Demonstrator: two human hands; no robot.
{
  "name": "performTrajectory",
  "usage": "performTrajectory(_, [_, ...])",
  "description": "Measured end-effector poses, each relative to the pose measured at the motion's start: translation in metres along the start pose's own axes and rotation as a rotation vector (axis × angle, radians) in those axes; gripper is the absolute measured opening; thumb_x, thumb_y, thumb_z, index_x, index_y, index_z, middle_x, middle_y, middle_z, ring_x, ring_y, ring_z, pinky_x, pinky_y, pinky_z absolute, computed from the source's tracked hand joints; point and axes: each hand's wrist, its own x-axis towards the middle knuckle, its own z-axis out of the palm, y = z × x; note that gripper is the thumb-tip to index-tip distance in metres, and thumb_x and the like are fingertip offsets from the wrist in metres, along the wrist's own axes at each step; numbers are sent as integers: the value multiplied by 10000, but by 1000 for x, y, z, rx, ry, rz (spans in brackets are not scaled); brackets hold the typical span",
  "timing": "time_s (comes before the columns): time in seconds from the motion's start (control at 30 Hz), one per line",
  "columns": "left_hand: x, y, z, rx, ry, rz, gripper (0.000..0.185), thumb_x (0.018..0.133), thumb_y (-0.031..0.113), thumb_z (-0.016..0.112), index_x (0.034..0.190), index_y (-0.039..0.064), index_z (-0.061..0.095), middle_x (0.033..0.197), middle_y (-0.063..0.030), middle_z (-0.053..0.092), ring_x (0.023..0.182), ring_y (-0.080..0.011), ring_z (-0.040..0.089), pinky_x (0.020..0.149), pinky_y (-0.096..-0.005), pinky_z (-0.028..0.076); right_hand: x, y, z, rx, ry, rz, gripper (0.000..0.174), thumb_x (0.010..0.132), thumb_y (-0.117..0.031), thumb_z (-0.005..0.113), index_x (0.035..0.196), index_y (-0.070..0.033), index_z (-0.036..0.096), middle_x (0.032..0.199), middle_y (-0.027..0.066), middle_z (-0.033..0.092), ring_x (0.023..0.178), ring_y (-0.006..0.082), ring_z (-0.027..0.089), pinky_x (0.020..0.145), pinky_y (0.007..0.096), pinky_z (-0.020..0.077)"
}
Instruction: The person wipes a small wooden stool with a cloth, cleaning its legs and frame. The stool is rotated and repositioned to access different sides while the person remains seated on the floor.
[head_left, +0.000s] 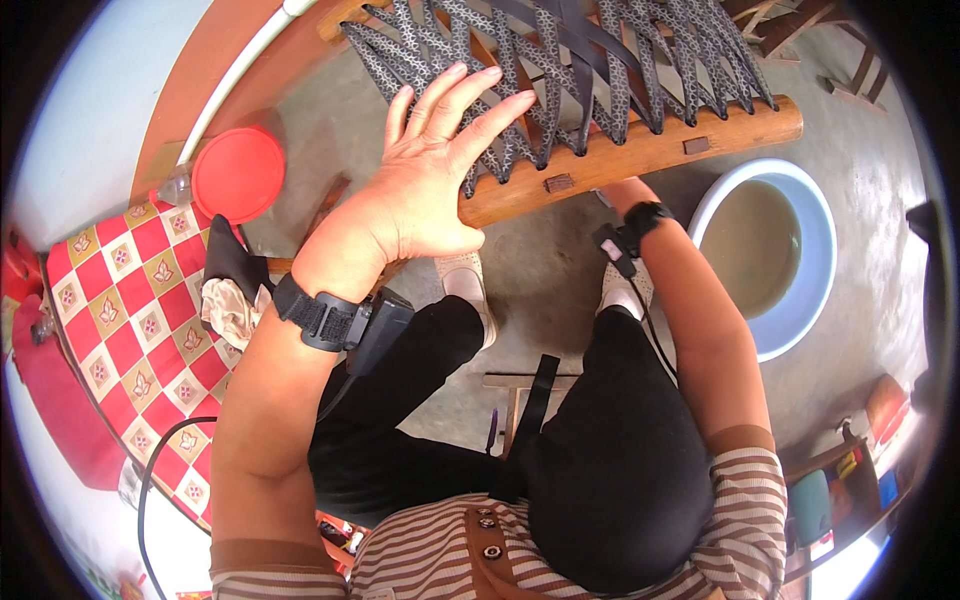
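Observation:
My left hand (442, 165) is spread with its fingers apart over the near left part of a wooden frame (622, 161) laced with crossing patterned and plain black straps (551, 97). The straps pass through holes along the frame's near rail. My right hand (622, 193) reaches under that rail, right of its middle; its fingers are hidden behind the wood, and a small part of something pale shows beside it. Whether it holds anything cannot be seen. Both wrists wear black straps with devices and cables.
At the right stands a light blue basin (825, 262) of murky water. Left are a round red lid or stool top (238, 175), a plastic bottle (176, 187) and a surface with a checked cloth (127, 330). Wooden pieces (862, 82) lie at the upper right.

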Motion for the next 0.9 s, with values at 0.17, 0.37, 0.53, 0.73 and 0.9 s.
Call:
performTrajectory(0.17, [2, 4, -2, 19, -11, 5, 1167, 421, 122, 767, 1475, 255, 284, 1522, -92, 215, 1436, -331, 134, 1165, -536, 76, -6, -38, 16, 68, -70, -18, 329, 773, -79, 613, 1102, -71, 615, 1043, 128, 653, 931, 336, 638, 734, 404, 536])
performTrajectory(0.37, [3, 5, -5, 9, -31, -34, 1161, 412, 118, 747, 1469, 284, 295, 1524, -69, 223, 1439, -311, 136, 1157, -544, 54, -9, -29, 11, 259, -22, -41, 341, 766, -69, 618, 1107, -73, 612, 1040, 129, 651, 929, 335, 637, 727, 400, 537])
performTrajectory(0.53, [2, 2, -4, -3, -26, -19, 1149, 431, 121, 758, 1468, 284, 291, 1516, -72, 231, 1436, -309, 140, 1156, -550, 67, -6, -5, 5, 307, 334, -162, 351, 760, -61, 622, 1110, -75, 609, 1039, 130, 649, 928, 334, 637, 722, 397, 539])
performTrajectory(0.73, [1, 1, -1, 14, -11, -13, 1166, 420, 129, 767, 1471, 278, 284, 1515, -80, 210, 1436, -320, 134, 1153, -555, 72, 4, 8, 6, -89, 107, -32, 383, 824, -140, 590, 1202, -77, 581, 1145, 111, 622, 1019, 294, 620, 776, 372, 540])
performTrajectory(0.9, [1, 3, -2, 10, -15, -11, 1182, 409, 144, 793, 1468, 291, 290, 1510, -79, 219, 1431, -326, 137, 1157, -548, 66, 14, -17, 21, -71, -100, 39, 409, 861, -183, 569, 1254, -72, 558, 1291, 114, 559, 1148, 268, 572, 836, 359, 530])
